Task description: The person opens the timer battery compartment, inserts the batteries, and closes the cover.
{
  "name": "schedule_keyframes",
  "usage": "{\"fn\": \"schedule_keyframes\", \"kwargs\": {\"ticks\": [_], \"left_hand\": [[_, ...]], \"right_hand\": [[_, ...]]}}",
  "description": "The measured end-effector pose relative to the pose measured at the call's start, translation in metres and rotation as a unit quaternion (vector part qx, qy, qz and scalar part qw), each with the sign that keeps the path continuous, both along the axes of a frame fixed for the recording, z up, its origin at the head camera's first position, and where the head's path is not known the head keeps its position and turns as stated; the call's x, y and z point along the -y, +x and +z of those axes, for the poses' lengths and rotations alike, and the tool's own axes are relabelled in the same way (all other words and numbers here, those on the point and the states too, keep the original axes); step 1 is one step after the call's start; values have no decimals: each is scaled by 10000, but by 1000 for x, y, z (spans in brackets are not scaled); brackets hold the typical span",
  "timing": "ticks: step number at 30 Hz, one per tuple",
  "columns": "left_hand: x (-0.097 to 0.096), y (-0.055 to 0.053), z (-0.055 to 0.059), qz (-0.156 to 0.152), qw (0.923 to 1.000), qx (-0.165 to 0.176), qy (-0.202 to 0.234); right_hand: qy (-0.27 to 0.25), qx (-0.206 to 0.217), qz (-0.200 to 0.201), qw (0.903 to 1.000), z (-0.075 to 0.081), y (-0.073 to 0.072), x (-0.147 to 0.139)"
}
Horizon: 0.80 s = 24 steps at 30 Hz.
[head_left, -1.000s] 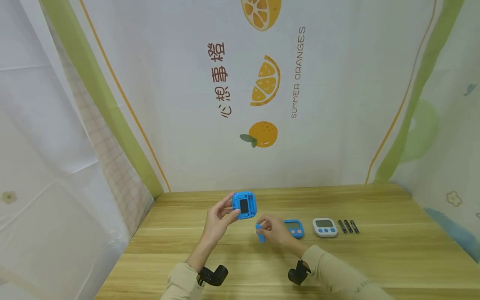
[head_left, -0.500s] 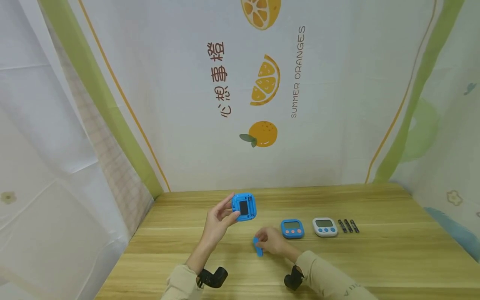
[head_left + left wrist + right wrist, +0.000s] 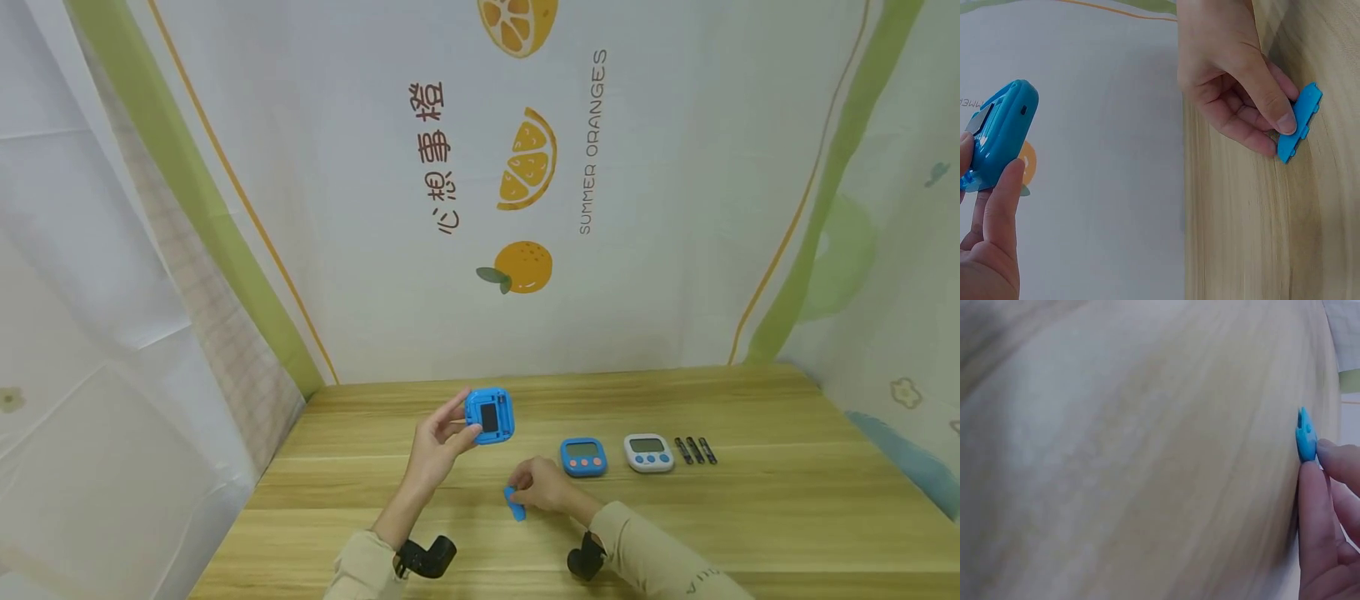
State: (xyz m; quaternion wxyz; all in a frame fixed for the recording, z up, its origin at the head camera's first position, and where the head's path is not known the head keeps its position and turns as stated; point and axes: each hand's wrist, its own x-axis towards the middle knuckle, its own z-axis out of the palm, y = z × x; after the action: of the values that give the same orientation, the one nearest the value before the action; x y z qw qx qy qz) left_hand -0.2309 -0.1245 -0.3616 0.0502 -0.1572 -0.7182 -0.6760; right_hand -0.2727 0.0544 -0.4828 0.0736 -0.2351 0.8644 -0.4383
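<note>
A blue digital timer [image 3: 504, 408] is in my left hand [image 3: 433, 442], held up above the table with its back toward the head camera. Its battery compartment is uncovered, and a black magnet-like rectangle sits in the middle of the back. Between thumb and fingers my right hand [image 3: 545, 485] pinches a small blue battery cover [image 3: 516, 505], close to the table surface. In the left wrist view the cover [image 3: 1301, 124] shows small tabs along one edge. From the right wrist only one end of the cover [image 3: 1305, 437] shows.
A second blue timer [image 3: 583, 457] with pink buttons lies just beyond my right hand. Right of it are a white timer [image 3: 649, 453] and three dark batteries [image 3: 695, 450] in a row. The wooden table [image 3: 337, 467] ends at a printed curtain [image 3: 645, 317].
My right hand has come down and nearer with the battery cover, uncovering the second blue timer. My left hand and its timer have stayed almost still.
</note>
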Motion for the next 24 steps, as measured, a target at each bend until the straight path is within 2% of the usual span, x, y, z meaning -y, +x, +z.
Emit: {"fn": "schedule_keyframes", "kwargs": {"ticks": [3, 11, 19, 24], "left_hand": [[0, 0, -1, -23, 10000, 2, -8], [1, 0, -4, -57, 10000, 20, -29], [1, 1, -5, -53, 10000, 4, 24], [2, 1, -6, -45, 10000, 23, 11]], "right_hand": [[-22, -4, 5, 10000, 0, 0, -1], [-592, 385, 226, 9972, 8, 1, -7], [-660, -35, 255, 9975, 32, -7, -31], [-647, -123, 168, 9977, 48, -11, -57]]}}
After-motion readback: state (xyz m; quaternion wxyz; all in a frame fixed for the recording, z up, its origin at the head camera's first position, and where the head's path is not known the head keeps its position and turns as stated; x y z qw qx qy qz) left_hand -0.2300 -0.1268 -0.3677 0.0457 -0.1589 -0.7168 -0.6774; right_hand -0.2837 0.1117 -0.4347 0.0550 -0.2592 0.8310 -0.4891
